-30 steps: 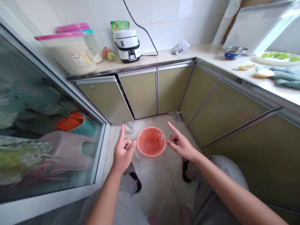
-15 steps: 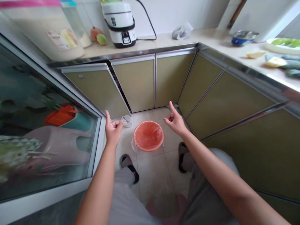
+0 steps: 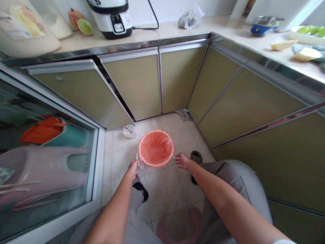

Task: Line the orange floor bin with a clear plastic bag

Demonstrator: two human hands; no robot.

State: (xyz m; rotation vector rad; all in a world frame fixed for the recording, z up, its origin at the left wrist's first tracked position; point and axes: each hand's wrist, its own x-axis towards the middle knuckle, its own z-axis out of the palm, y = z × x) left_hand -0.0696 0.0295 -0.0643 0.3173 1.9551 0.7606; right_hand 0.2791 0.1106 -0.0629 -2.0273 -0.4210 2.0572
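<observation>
An orange bin [image 3: 156, 162], lined with a clear plastic bag [image 3: 140, 165] folded over its rim, stands on the tiled floor between my feet. At its lower left, my left hand [image 3: 132, 170] has its fingertips closed on the loose edge of the bag; part of the fingers is hidden from above. My right hand [image 3: 182, 161] is beside the bin's right side, fingers spread and holding nothing. A thin bit of film hangs near those fingertips, and whether they touch it is hard to make out.
A small clear tub [image 3: 129, 132] and a grey cloth [image 3: 184, 114] lie by the cabinets. The left cabinet door [image 3: 81, 95] is ajar. A glass door [image 3: 45, 169] stands at left. A rice cooker [image 3: 111, 20], containers and cut food sit on the counter [image 3: 167, 32].
Both hands have come down from pointing above the bin to its two sides. My left fingers have closed on the bag's edge, and my right fingers have spread. The view has shifted slightly.
</observation>
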